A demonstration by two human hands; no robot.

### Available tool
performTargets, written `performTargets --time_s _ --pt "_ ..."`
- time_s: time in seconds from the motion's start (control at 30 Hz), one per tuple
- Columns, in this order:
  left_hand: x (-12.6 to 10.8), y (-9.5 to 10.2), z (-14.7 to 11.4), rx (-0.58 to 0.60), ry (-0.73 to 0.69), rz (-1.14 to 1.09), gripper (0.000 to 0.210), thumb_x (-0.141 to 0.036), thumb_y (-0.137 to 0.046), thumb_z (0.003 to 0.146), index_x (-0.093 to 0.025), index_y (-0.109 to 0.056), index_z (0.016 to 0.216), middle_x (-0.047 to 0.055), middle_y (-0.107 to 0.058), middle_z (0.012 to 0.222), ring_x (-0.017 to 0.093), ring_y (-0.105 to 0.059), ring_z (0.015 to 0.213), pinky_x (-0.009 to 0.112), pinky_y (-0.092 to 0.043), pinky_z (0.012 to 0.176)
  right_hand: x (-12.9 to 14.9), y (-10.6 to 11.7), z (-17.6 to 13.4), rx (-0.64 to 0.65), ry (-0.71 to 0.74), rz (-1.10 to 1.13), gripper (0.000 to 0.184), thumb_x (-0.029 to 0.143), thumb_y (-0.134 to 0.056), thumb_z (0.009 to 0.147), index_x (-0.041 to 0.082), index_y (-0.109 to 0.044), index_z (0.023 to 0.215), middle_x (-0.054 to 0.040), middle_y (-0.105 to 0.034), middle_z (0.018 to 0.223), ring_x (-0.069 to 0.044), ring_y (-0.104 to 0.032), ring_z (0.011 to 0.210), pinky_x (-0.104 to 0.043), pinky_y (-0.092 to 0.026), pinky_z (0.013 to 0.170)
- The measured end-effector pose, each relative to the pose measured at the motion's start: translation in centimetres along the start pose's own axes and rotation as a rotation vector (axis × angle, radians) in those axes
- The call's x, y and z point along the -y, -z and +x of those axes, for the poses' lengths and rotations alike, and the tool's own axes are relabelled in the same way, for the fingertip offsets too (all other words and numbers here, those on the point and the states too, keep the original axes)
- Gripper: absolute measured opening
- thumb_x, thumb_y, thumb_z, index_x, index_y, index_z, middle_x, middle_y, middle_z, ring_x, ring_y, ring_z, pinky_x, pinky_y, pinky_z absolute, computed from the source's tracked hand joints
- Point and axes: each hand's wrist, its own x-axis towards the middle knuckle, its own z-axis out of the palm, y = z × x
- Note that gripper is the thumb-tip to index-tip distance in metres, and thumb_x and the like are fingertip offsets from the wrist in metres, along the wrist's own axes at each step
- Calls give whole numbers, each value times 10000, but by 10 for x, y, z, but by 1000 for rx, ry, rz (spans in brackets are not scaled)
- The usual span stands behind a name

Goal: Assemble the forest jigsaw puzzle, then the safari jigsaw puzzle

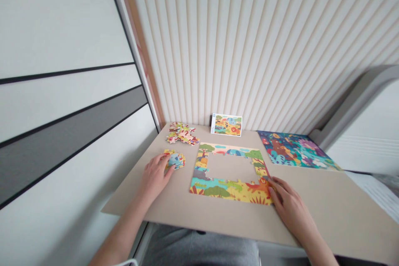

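Note:
My left hand [156, 173] has its thumb and fingers around the near side of a small pile of puzzle pieces [177, 160], with a blue piece on top. A jigsaw border [215, 191] with animals and trees is joined into a rectangle, its middle showing bare tabletop. At its lower right corner, my right hand [287, 200] lies on the table, with outstretched fingertips touching the border's edge by the orange lion. A larger heap of loose puzzle pieces [182, 134] lies farther back on the left.
A picture card [226, 125] of the animal scene stands upright at the back of the beige table [237, 219]. A dark blue illustrated puzzle [296, 149] lies at the back right. A ribbed cream panel [218, 50] rises behind, and a white panel [71, 133] borders the left.

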Motion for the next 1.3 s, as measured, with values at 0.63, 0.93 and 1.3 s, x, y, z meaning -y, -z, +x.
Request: performTargets --time_s 0.63,0.93,1.3 --pt "-5 12 2 -149 64 -38 601 -566 -549 950 -163 -504 1394 172 -642 1224 348 -605 1155 474 -471 999 4 4 3 -15 0 30 382 402 -427 999 238 -669 1244 -108 -611 1372 -280 -629 1186 -450 -506 1044" --pt "-72 46 -15 -289 -78 -275 583 -495 -653 925 -273 -457 1427 130 -612 1261 319 -605 1173 486 -498 1021 60 22 -15 -185 -30 386 280 393 -520 974 260 -746 1072 -115 -732 1149 -294 -678 1090 -423 -570 914" --pt "-174 33 -35 -205 -238 -507 582 -511 -679 902 -290 -477 1401 150 -615 1233 328 -619 1142 497 -536 949 169 24 14 156 -159 986 411 549 -532 974 191 -731 942 -61 -736 864 -208 -663 802 -291 -532 734"
